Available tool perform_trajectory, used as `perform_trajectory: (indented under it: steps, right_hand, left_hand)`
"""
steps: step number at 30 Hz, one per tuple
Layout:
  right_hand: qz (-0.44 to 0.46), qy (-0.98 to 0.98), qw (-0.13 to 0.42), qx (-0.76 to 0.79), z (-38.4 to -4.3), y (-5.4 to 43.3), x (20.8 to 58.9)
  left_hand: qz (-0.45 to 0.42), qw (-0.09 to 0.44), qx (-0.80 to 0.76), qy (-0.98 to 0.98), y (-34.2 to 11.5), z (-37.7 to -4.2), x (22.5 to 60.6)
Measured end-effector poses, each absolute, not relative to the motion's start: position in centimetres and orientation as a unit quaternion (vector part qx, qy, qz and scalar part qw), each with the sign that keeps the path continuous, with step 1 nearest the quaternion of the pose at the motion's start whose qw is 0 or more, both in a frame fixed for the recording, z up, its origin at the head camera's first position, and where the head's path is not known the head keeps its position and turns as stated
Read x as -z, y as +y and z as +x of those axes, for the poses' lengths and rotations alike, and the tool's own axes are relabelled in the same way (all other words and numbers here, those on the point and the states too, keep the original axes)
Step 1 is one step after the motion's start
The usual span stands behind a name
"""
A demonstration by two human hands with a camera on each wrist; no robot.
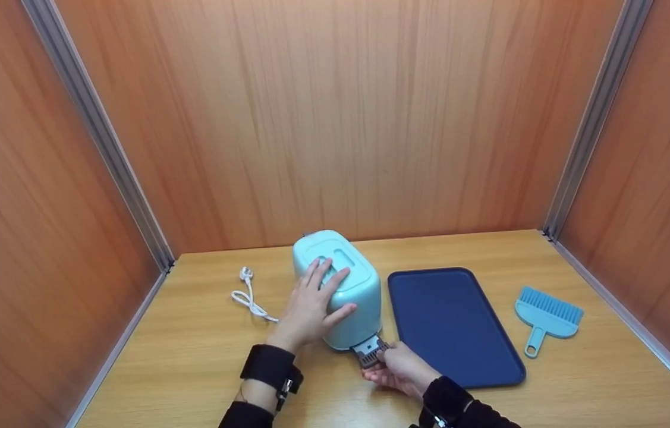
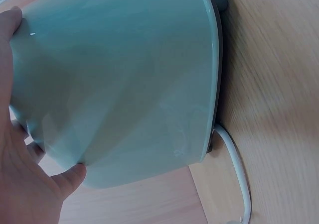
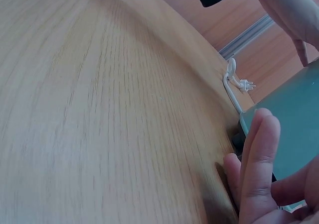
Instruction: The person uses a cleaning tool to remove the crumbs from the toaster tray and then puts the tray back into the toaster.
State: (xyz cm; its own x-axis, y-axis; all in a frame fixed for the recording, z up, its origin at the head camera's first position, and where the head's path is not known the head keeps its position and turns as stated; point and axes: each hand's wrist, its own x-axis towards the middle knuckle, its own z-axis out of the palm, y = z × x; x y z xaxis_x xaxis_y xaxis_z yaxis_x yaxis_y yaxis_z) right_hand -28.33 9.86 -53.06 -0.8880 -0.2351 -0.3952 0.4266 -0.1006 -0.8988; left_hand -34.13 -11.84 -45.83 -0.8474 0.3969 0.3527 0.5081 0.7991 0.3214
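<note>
A mint-green toaster stands on the wooden table. My left hand lies over its top with the fingers spread, the thumb against the side; the left wrist view shows the toaster's smooth wall beside that hand. From the toaster's near lower end a grey slotted crumb tray sticks partly out. My right hand pinches the tray's outer end between thumb and fingers. In the right wrist view the tray is mostly hidden behind the right hand's fingers.
A white power cord with a plug lies looped left of the toaster. To the right is a dark blue rectangular tray. Farther right lies a light blue brush. Wood-look panels enclose the table's back and sides.
</note>
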Motion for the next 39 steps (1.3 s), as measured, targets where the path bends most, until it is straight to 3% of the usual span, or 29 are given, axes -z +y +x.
perform_trajectory:
  steps: [39]
  right_hand:
    - [0.095,0.643,0.235,0.723,-26.0,11.7,53.3]
  left_hand:
    - [-0.239,0.134,0.218,-0.937,-11.8,-34.0,45.8]
